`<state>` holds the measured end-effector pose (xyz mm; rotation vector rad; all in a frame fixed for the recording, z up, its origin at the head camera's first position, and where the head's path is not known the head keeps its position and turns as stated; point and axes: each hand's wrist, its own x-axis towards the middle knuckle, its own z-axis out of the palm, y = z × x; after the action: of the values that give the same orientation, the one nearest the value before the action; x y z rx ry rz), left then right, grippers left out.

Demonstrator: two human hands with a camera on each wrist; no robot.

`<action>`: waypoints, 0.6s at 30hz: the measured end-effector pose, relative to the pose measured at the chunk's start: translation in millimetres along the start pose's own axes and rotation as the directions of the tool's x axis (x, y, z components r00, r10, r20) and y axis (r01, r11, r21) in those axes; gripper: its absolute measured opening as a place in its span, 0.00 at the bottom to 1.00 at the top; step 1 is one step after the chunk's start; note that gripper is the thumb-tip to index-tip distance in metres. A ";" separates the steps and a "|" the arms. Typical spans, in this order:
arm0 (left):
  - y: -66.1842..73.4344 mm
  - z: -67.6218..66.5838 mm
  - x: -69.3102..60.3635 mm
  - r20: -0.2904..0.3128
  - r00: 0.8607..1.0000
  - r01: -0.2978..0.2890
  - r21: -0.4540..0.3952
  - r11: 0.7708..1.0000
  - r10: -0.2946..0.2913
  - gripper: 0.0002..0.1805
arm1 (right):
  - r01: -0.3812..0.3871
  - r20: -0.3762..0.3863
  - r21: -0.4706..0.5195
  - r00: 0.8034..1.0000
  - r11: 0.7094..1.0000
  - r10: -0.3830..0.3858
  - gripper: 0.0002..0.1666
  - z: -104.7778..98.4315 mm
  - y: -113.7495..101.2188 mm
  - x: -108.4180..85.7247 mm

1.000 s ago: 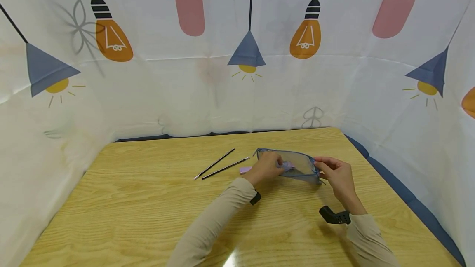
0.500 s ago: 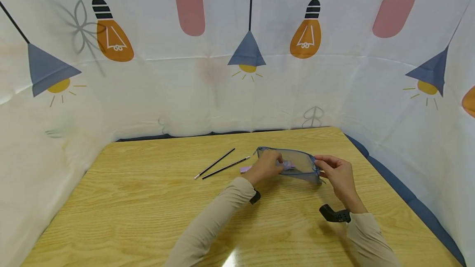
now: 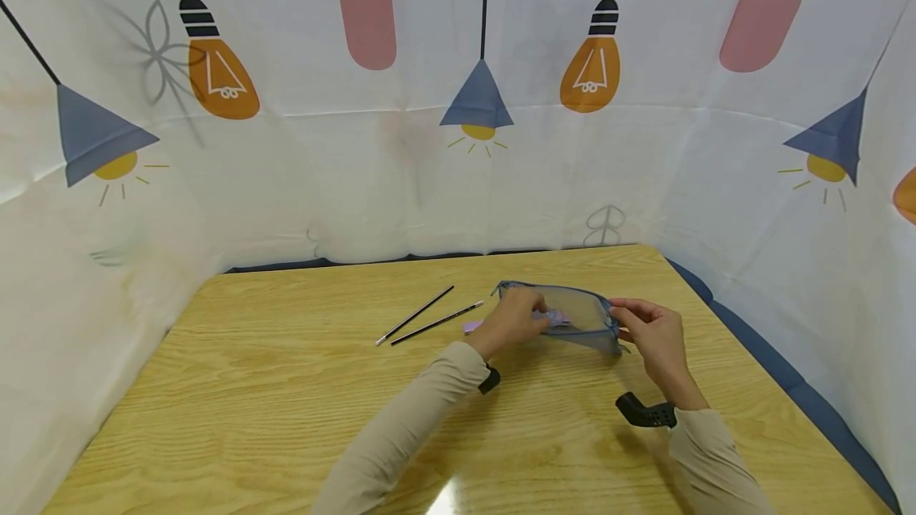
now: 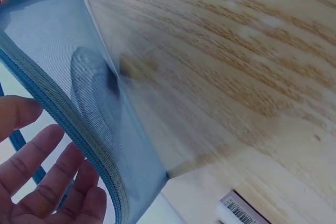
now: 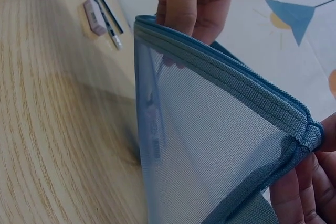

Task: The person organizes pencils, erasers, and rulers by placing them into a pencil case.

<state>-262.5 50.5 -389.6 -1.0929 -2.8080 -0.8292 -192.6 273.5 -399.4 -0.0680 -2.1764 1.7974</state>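
Note:
A blue mesh zipper pouch (image 3: 581,316), its top gaping, stands tilted above the table. My right hand (image 3: 654,338) pinches its right end by the zipper corner, thumb against fingers. At the pouch's mouth is my left hand (image 3: 511,320); in the left wrist view its thumb and fingers (image 4: 44,182) are apart with nothing between them. Its fingertips dip below the zipper edge in the right wrist view. Through the mesh a purple-pink item (image 3: 556,318) shows, with a barcode-like label; its kind is unclear. A lilac eraser (image 3: 471,327) lies on the table beside the left hand.
Two dark pencils (image 3: 415,315) lie left of the pouch on the wooden table (image 3: 272,404). One pencil (image 3: 438,323) is close to the eraser. A white printed curtain (image 3: 343,181) surrounds the table's back and sides.
The pouch's rim has tipped up slightly and shifted a little right. My left hand has risen slightly from the purple item, its fingers loosening. The right hand keeps its grip.

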 end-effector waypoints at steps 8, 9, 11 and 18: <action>0.4 -6.1 -4.3 -0.028 0.999 -0.021 -0.004 1.000 0.021 0.10 | -0.014 -0.029 0.011 0.999 1.000 0.014 0.19 1.4 -0.6 1.0; 0.2 -6.7 -5.3 -0.033 0.999 -0.019 -0.007 1.000 0.018 0.10 | -0.015 -0.033 0.015 0.999 1.000 0.015 0.19 1.5 -0.8 1.1; -0.5 -7.7 -7.0 -0.040 0.999 -0.017 -0.014 1.000 0.016 0.10 | -0.015 -0.038 0.015 0.999 1.000 0.015 0.19 1.6 -0.8 1.5; -5.0 -11.7 -12.7 -0.043 0.999 -0.026 -0.030 0.999 0.025 0.11 | -0.027 -0.039 0.013 0.999 1.000 0.027 0.19 2.0 -0.6 1.4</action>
<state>-258.1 33.9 -384.3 -1.0994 -2.7496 -0.8856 -194.3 271.8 -398.9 -0.1292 -2.1467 1.8088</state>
